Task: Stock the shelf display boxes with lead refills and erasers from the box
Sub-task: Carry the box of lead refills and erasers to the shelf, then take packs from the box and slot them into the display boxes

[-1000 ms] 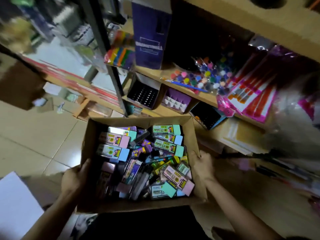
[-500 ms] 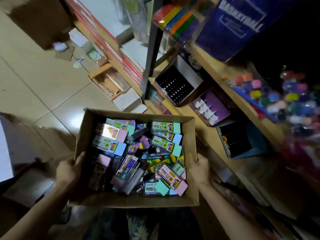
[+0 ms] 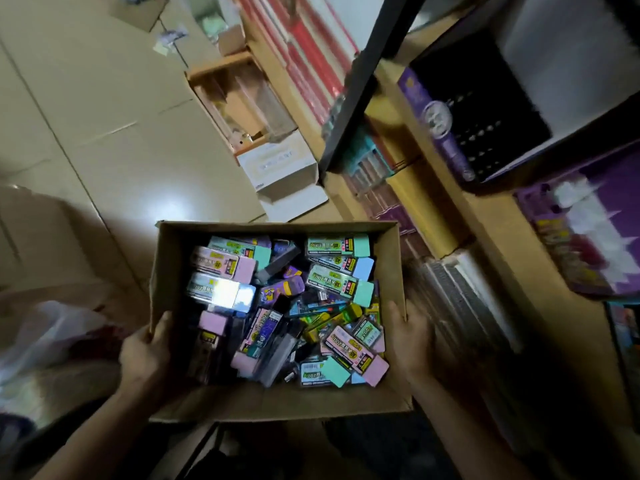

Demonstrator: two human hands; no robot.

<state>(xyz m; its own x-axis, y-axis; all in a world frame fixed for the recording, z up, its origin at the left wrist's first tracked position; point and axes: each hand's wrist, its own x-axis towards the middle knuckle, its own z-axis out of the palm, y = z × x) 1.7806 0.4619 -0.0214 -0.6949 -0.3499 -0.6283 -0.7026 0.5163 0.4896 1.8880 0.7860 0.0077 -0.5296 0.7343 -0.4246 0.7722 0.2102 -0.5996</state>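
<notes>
I hold an open cardboard box (image 3: 277,403) above the floor in front of me. My left hand (image 3: 145,355) grips its left wall and my right hand (image 3: 408,341) grips its right wall. Inside lies a loose heap of pastel eraser packs (image 3: 341,247) in pink, mint and blue, mixed with slim lead refill cases (image 3: 280,351). On the wooden shelf to the right stand a black display box (image 3: 485,147) with rows of holes and a purple display box (image 3: 588,220) with white dividers.
A black shelf post (image 3: 360,81) rises at top centre. On the tiled floor (image 3: 86,133) lie an open white carton (image 3: 280,168), an orange-edged tray (image 3: 239,98) and a white plastic bag (image 3: 52,334). Stacked packs fill the lower shelf (image 3: 460,289).
The box in both hands has come down lower and closer to the floor beside the shelf. My view has tilted downward, so the upper shelf goods have left the frame.
</notes>
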